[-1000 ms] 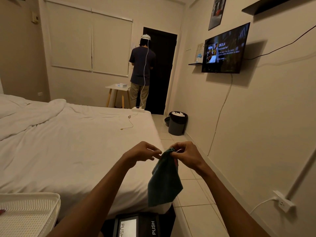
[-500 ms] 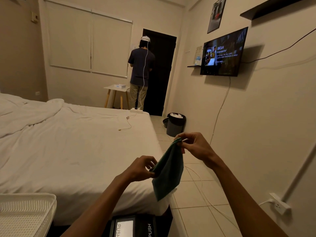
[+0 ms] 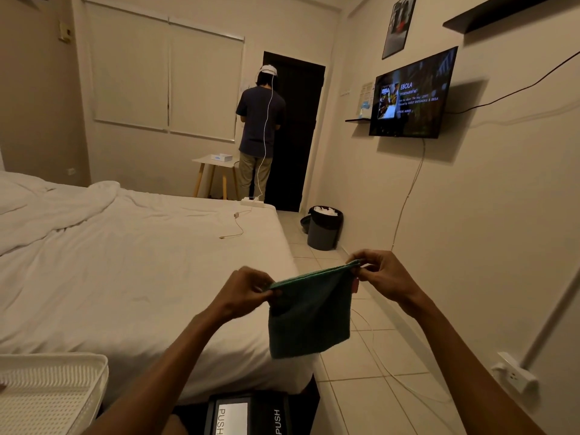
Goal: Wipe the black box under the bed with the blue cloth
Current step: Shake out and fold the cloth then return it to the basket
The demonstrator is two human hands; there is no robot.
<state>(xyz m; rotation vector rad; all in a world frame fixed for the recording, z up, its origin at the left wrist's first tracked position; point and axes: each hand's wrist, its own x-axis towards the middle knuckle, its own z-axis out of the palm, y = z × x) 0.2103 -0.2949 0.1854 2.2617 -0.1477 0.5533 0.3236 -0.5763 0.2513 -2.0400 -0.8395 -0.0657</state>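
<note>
Hands first: you've got the blue cloth [image 3: 309, 312] spread flat between them, held up in front of you over the near corner of the bed [image 3: 125, 262]. Your left hand [image 3: 243, 291] pinches the top left corner with thumb and fingertips. Your right hand [image 3: 381, 276] pinches the top right corner a bit higher, so the top edge slants up to the right and the rest hangs loose below. The black box [image 3: 251, 414] is well below all that, at the bottom of the view. It pokes out from under the bed with "PUSH" printed on its lid, and neither the hands nor the cloth touch it. White perforated tray [image 3: 47, 390] sits at lower left. Another person [image 3: 259, 120] stands back-turned by the dark door, and the TV [image 3: 411, 95] on the right wall is lit.
</note>
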